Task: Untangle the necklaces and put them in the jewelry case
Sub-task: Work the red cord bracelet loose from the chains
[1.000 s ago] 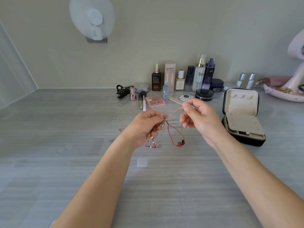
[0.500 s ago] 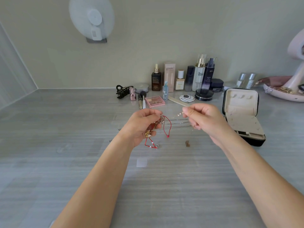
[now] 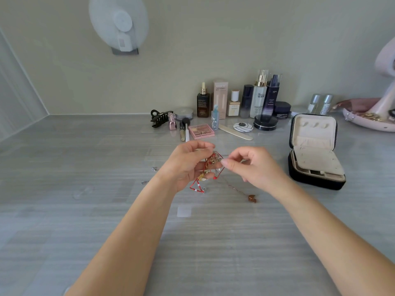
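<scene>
Tangled necklaces (image 3: 212, 162) held just above the table (image 3: 85, 210), between both hands: red cord, gold bits, 1 thin chain trailing down to a brown pendant (image 3: 252, 198) on the surface. Left hand (image 3: 186, 167) curled round the knot; right hand (image 3: 254, 169) pinching a fine strand at its edge. Best to tug gently, feed slack back through, loosen rather than tighten. To the right, jewelry case (image 3: 314, 133) open, lid upright, beige lining, no necklace seen inside. Farther right, pink tray (image 3: 363, 127) holding gold pieces.
</scene>
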